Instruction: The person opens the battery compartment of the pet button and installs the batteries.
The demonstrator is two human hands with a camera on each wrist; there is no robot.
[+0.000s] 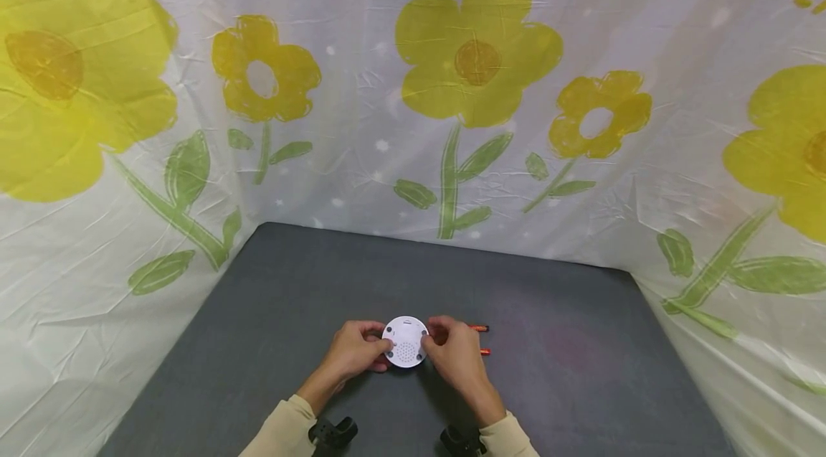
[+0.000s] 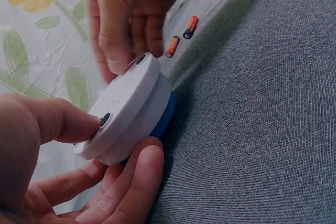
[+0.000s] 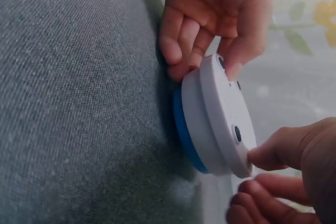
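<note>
A round white device [image 1: 405,354] is held between both hands, its flat face with a patch of small holes and dark round feet turned upward. Its lower part is blue [image 2: 166,116], close over the table cloth. My left hand [image 1: 356,348] grips it from the left, thumb on the face's edge and fingers curled under the side. From the right, my right hand [image 1: 457,351] pinches the rim, with the thumb [image 3: 281,150] at the face's edge and the other fingers curled below.
Two red-and-black batteries [image 1: 485,351] [image 2: 191,27] lie on the dark grey table [image 1: 568,385], just right of the right hand and partly behind it. A white curtain [image 1: 348,120] with yellow flowers surrounds the table at the back and sides.
</note>
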